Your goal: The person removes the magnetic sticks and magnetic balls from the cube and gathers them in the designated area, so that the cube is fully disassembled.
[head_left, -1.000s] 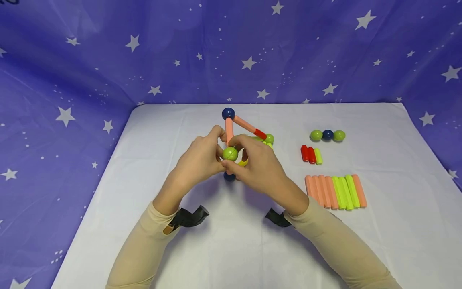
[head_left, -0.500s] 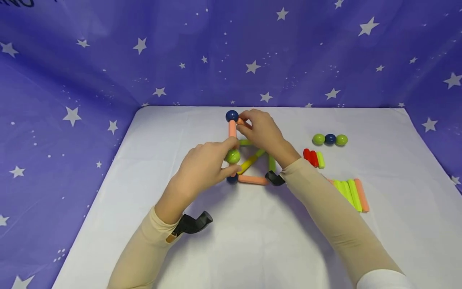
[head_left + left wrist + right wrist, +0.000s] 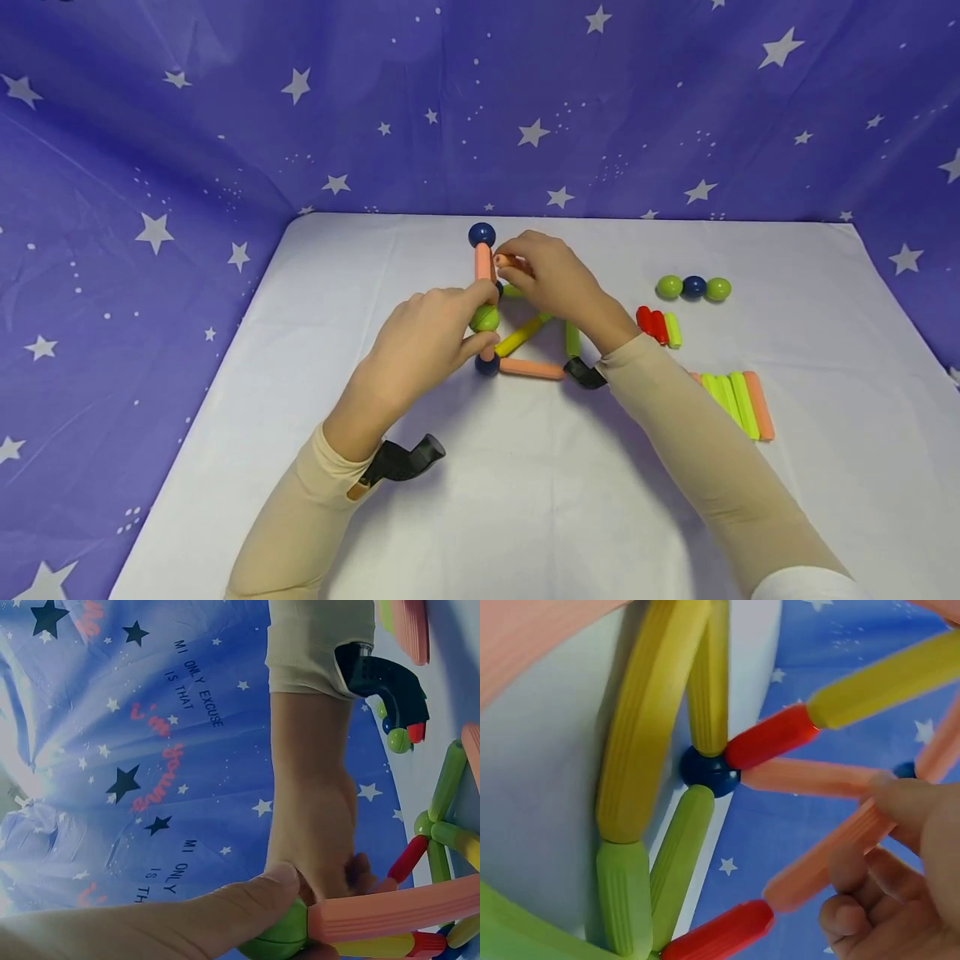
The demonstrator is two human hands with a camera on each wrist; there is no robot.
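Note:
A frame of magnetic rods and balls stands mid-table. My left hand holds its green ball, which joins a salmon rod in the left wrist view. My right hand pinches another salmon rod between thumb and fingers. Its near end shows just apart from the top blue ball; its far end meets a red rod. A second blue ball joins yellow, red, green and salmon rods. The right hand hides the frame's far corner in the head view.
On the right lie a row of green and blue balls, short red and green rods, and several long green and salmon rods, partly behind the right sleeve. A starry purple cloth hangs behind the white table.
My right hand went from the green ball up to the salmon rod and pinched it. The rod's end has since come away from the top blue ball. My left hand still holds the green ball.

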